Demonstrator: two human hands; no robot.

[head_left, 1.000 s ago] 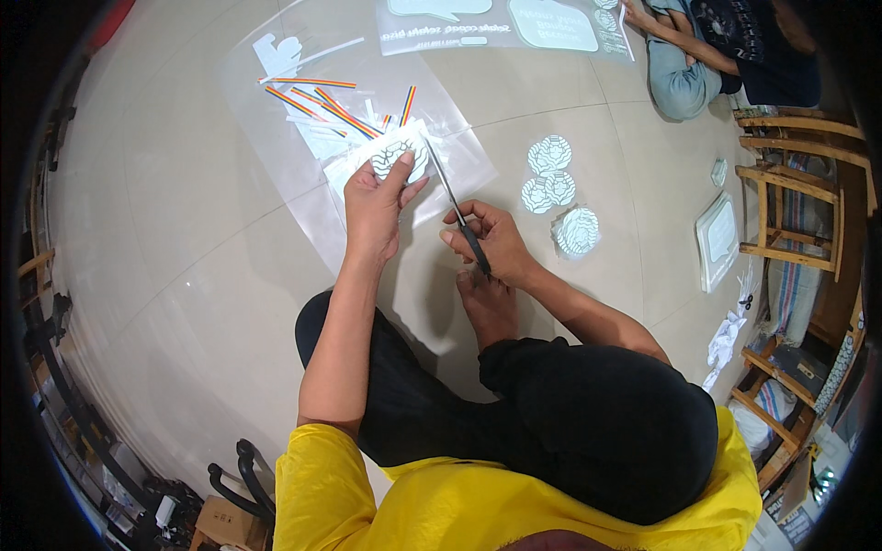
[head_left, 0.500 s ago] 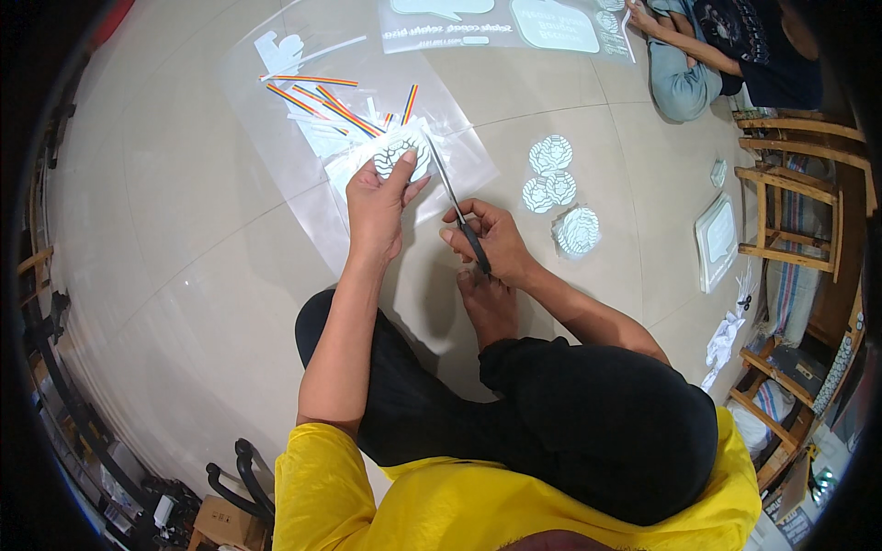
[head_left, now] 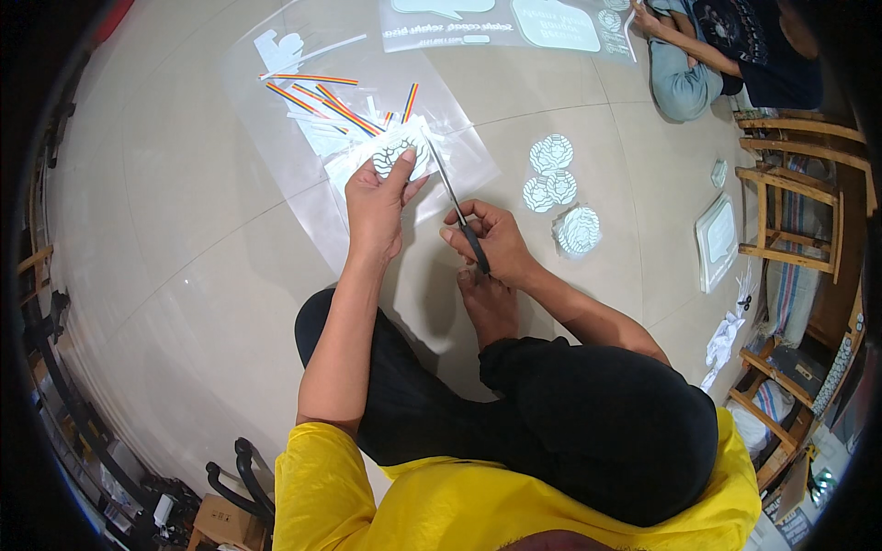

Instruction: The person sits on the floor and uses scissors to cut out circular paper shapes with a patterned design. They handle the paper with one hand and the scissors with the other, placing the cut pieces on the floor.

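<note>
My left hand (head_left: 377,207) grips a white cut sheet with a dark, wavy-lined round pattern (head_left: 390,162), thumb on top. My right hand (head_left: 491,243) is closed on the black handles of a pair of scissors (head_left: 474,242), whose long blades reach up to the right edge of that sheet. Beyond them, rainbow-striped strips (head_left: 308,78) and white scraps lie on a translucent plastic sheet (head_left: 262,138). To the right are a loose group of round patterned cut-outs (head_left: 551,151) and a thicker round pile of them (head_left: 577,230).
A printed sheet (head_left: 556,28) lies at the top. A co-worker (head_left: 684,78) sits at upper right. Wooden stools (head_left: 785,220), a white stack (head_left: 715,239) and crumpled white material (head_left: 721,340) are at right. Black metal frames (head_left: 243,473) and a cardboard box (head_left: 225,519) sit lower left.
My left hand and the held piece have shifted very slightly right since a second ago. The scissors have barely moved.
</note>
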